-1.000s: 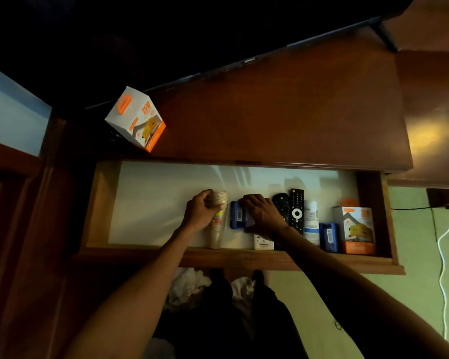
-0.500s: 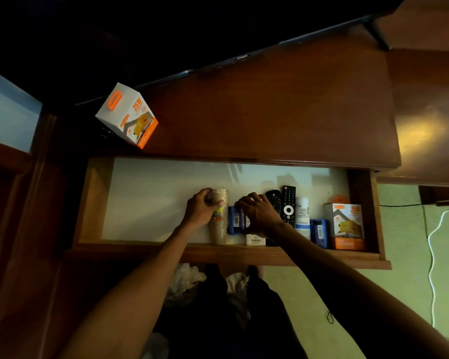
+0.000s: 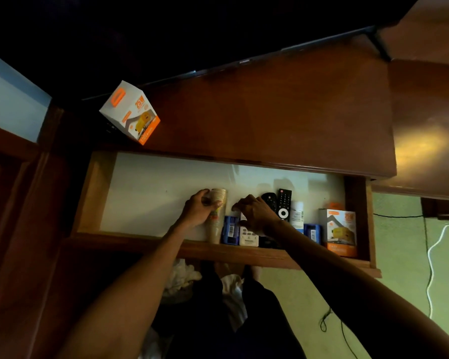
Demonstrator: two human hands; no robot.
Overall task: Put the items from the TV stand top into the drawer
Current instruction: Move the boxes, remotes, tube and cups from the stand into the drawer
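The wooden drawer (image 3: 94, 193) under the TV stand top (image 3: 270, 112) is pulled out. My left hand (image 3: 198, 209) grips a stack of paper cups (image 3: 218, 216) lying on the drawer's white floor. My right hand (image 3: 255, 212) hovers with fingers spread over a blue box (image 3: 230, 230) and a white remote (image 3: 248, 238), holding nothing. To the right lie two black remotes (image 3: 284, 203), a white tube (image 3: 296, 215), another blue box (image 3: 313, 233) and an orange-white charger box (image 3: 341, 230). A second orange-white charger box (image 3: 130, 112) stands on the stand top at the left.
The dark TV (image 3: 166, 35) looms along the back of the stand top. The left half of the drawer floor (image 3: 153, 193) is bare white. A white cable (image 3: 433, 255) and a black cable (image 3: 329, 317) run over the green floor at right. Cloth lies below the drawer.
My right hand has lifted off the blue box and spread its fingers. My left hand stays on the cup stack. The camera view shifted slightly.
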